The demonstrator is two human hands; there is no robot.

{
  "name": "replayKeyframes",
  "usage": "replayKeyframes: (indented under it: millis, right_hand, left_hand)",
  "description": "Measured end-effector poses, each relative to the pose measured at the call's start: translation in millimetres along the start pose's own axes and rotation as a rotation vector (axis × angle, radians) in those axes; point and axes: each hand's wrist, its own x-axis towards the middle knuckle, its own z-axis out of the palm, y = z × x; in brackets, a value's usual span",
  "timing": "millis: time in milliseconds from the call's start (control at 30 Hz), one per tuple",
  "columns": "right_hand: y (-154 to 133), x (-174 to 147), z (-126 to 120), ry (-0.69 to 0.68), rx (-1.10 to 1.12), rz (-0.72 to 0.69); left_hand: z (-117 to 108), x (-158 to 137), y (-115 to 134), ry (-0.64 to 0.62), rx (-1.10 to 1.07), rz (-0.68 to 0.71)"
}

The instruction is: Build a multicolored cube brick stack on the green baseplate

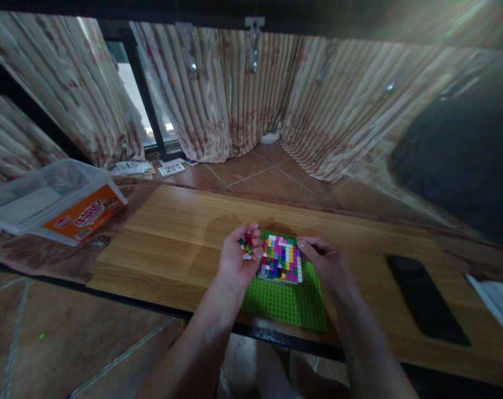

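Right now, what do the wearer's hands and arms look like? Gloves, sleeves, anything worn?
Left hand and right hand: bare, no gloves. Left forearm and right forearm: uncovered; no sleeve, watch, bracelet or cable visible. Rings: too small to tell.

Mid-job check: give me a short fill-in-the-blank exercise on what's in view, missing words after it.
1. The hand cupping loose bricks is the person's ____ one.
2. The baseplate under the multicoloured brick block is ____.
3. The label on the clear plastic bin is mainly ____.
4. The flat black object lies to the baseplate's ____.

Missing words: left; green; orange; right.
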Motion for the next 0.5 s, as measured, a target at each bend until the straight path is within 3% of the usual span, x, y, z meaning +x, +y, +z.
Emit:
replayKeyframes:
  millis: [67,133,233,300,367,500]
  right_hand:
    - [-1.7,-1.0,-1.4,-0.007,0.030,0.015]
    - [-4.7,-1.8,-2.8,0.077,0.009,-0.001]
    - [-12.6,-5.1,-0.5,0.291,-0.093,-0.116]
    - [-19.7,-11.0,6.0,0.355,-0.121,-0.236]
    - [-27.1,-19.9,15.8,0.295,-0.127,-0.359]
    - [-37.7,-38.7,35.6,-0.044,-0.220,-0.485]
  left_hand:
    - [0.8,-0.9,0.6,-0.009,-0.013,0.011]
    - [2.0,-1.9,0.8,-0.035,-0.033,0.022]
    - [4.5,-3.8,-0.7,-0.084,-0.062,0.042]
    - [6.5,-5.2,-3.1,-0.106,-0.078,0.058]
    - [8.5,-6.9,-5.9,-0.121,-0.088,0.068]
    - [11.3,-10.9,-10.6,-0.181,-0.079,0.049]
